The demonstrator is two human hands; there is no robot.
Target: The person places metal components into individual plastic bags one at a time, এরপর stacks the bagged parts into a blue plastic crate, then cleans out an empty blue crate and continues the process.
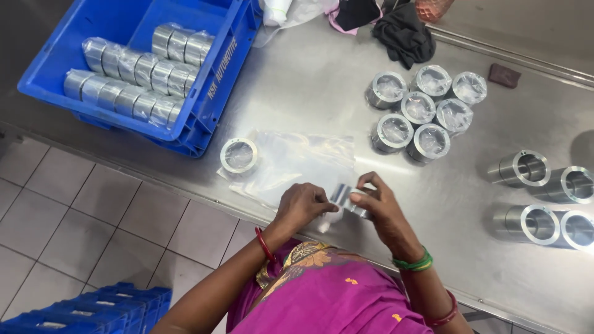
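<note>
My left hand [304, 205] and my right hand [377, 204] meet near the front edge of a steel table [309, 86], both gripping a short metal cylinder [344, 196] with clear plastic bag film around it. A pile of clear plastic bags [297, 162] lies just beyond my hands. One bagged metal ring [239, 155] rests to the left of the pile.
A blue crate [216, 68] at the back left holds rows of wrapped cylinders [133, 77]. Several bagged rings [424, 110] cluster at the back right; bare metal sleeves [544, 198] lie at the right edge. Dark cloth [405, 34] sits at the back. Blue crates [93, 309] stand on the tiled floor.
</note>
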